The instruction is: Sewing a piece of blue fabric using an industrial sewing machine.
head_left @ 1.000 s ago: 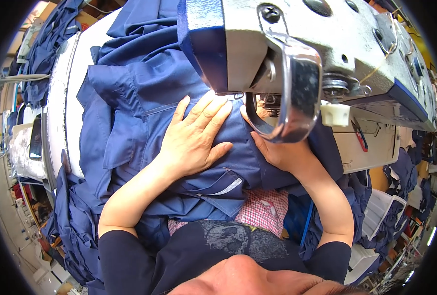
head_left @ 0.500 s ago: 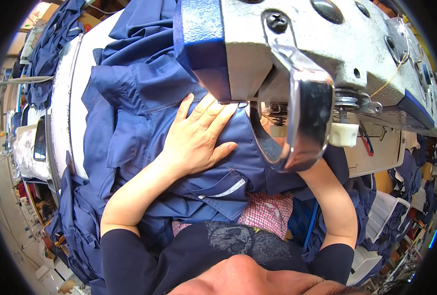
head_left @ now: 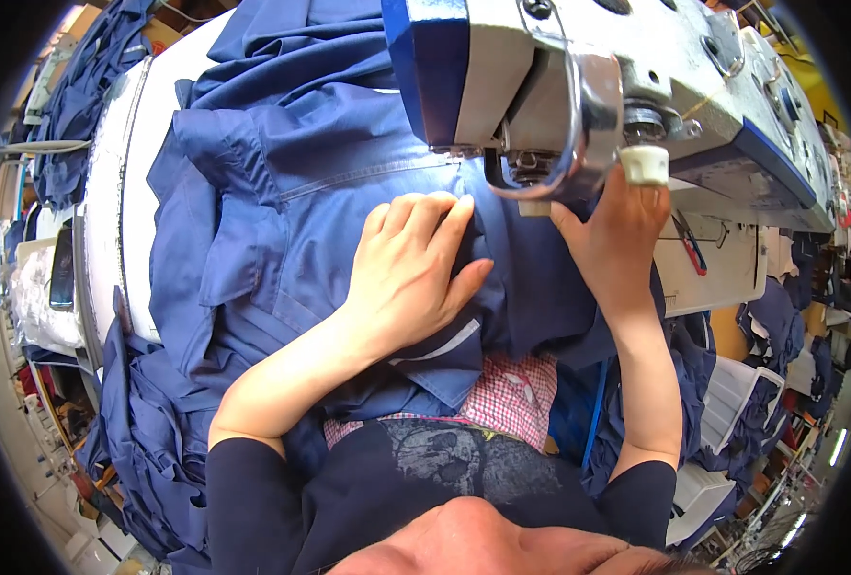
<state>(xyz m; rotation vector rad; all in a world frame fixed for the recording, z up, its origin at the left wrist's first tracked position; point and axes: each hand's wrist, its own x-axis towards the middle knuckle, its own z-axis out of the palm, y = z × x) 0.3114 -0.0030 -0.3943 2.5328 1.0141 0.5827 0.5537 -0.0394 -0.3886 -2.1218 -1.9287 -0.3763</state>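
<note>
A dark blue garment (head_left: 339, 230) with stitched seams and a pale-striped flap lies under the needle area of a white and blue sewing machine (head_left: 492, 86). My left hand (head_left: 411, 259) rests on the cloth in front of the needle area, fingers bent and close together, thumb held apart. To the right, my right hand (head_left: 622, 244) is on the cloth below the machine head, thumb stretched away from the fingers. A white knob (head_left: 645, 165) and the machine arm partly cover its fingertips. A shiny metal guard (head_left: 593, 120) sits between the hands and the machine head.
Small snips with red handles (head_left: 692, 244) lie on the machine bed to the right. More blue garments (head_left: 147, 450) are heaped at the left. A dark phone (head_left: 62, 268) lies beyond the table's left edge. White plastic baskets (head_left: 732, 398) stand at the lower right.
My left hand has drawn back from the needle area, and its fingers have gone from spread to bent. My right hand has come into view from behind the metal guard. The machine sits higher in view.
</note>
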